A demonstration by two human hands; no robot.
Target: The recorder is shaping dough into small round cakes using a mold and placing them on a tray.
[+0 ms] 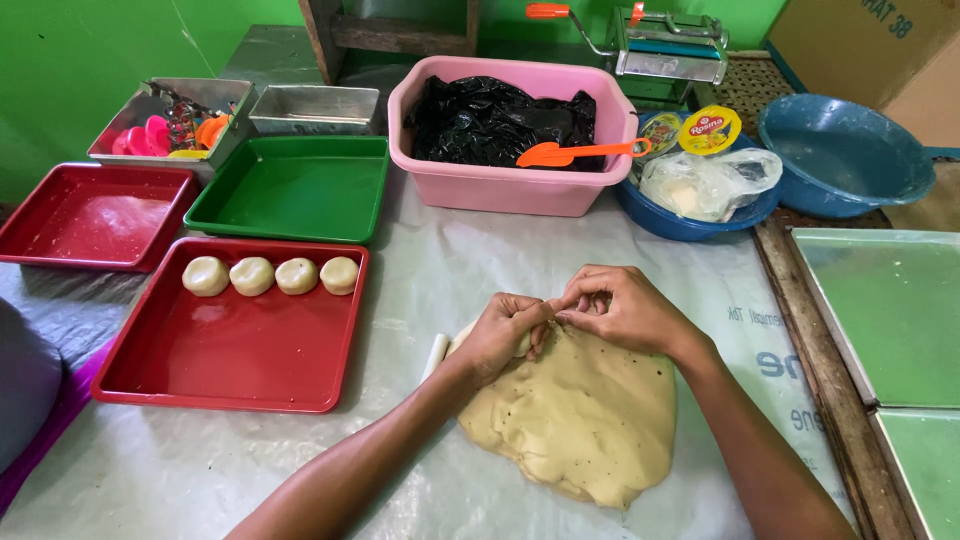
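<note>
Dough point(580, 420): flat, speckled sheet on the plastic cover point(450, 270), my left hand point(500, 335) and right hand point(625, 310) meeting at its far edge, fingers of both curled and pinching a small bit of it. Left of the dough: red tray point(240, 350) holding four balls point(270, 275) in a row along its far side. Beyond the dough: pink tub point(510, 185) with a black bag point(490, 120) and orange spatula point(575, 152); green tray point(295, 190) beyond the red one.
</note>
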